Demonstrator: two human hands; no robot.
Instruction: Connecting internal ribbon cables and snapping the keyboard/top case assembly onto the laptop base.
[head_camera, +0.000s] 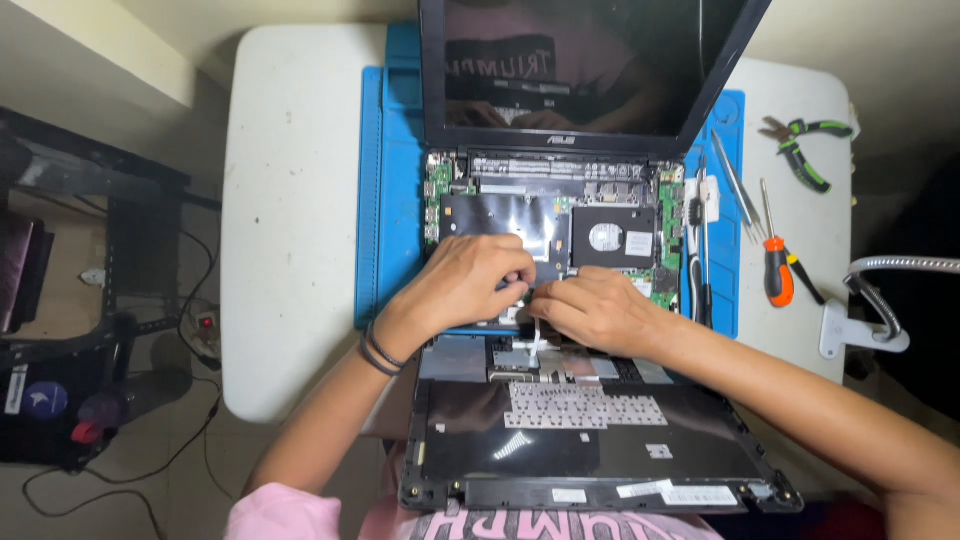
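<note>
Left hand (470, 280) & right hand (590, 308) both curled, seemingly pinching white ribbon cable (535, 340) over opened laptop (560, 225)

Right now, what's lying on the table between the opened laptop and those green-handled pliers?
In the head view, tweezers and an orange-handled screwdriver lie between the laptop base and the pliers, the tweezers on the blue mat's right edge.
</note>
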